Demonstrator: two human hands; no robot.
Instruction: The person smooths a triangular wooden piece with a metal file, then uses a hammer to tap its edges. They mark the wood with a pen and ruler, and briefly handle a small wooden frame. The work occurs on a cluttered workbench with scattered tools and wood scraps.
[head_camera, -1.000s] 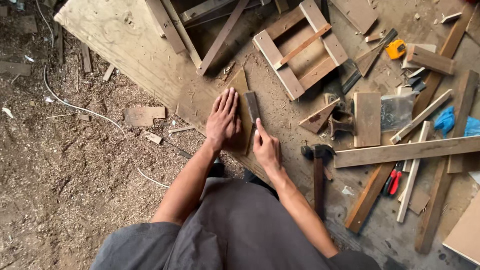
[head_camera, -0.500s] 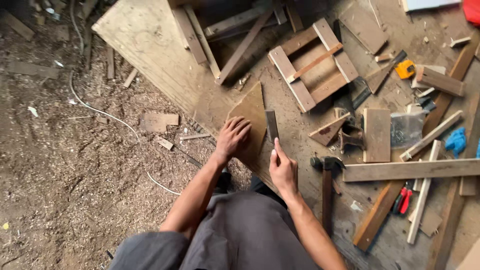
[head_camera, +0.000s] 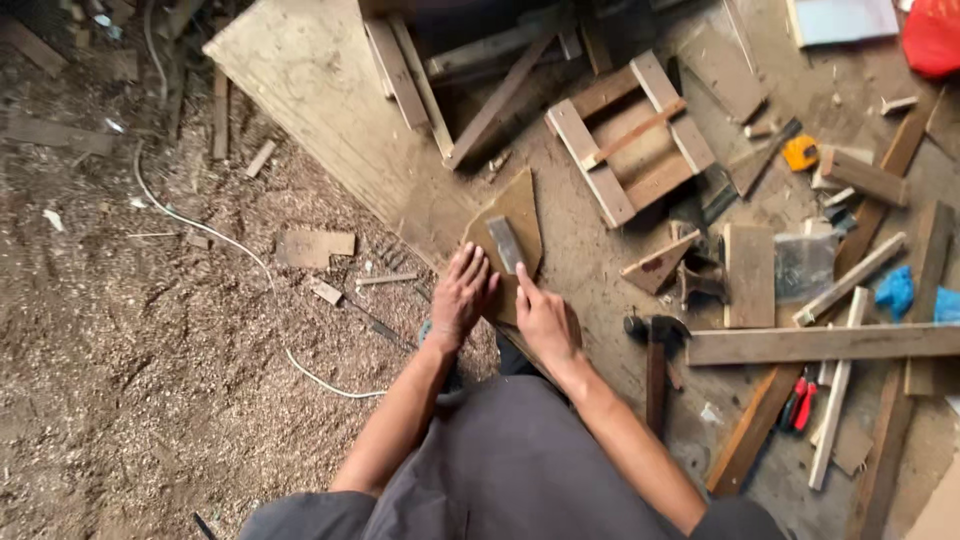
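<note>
A brown, roughly triangular flat wooden piece lies on the plywood floor board. A grey flat blade-like tool lies across it. My left hand rests flat on the piece's near left part, fingers spread. My right hand presses on the near end beside the blade, its index finger pointing along the tool. Whether the right hand grips the tool's end is hidden.
A small wooden frame lies beyond the piece. A hammer lies right of my right hand, with planks, red pliers, a yellow tape measure and blue cloth further right. Sawdust and a white cable cover the left.
The view has shifted, so everything sits lower and further right in frame. Both hands stay on the wooden piece; the left hand has slid nearer its near end.
</note>
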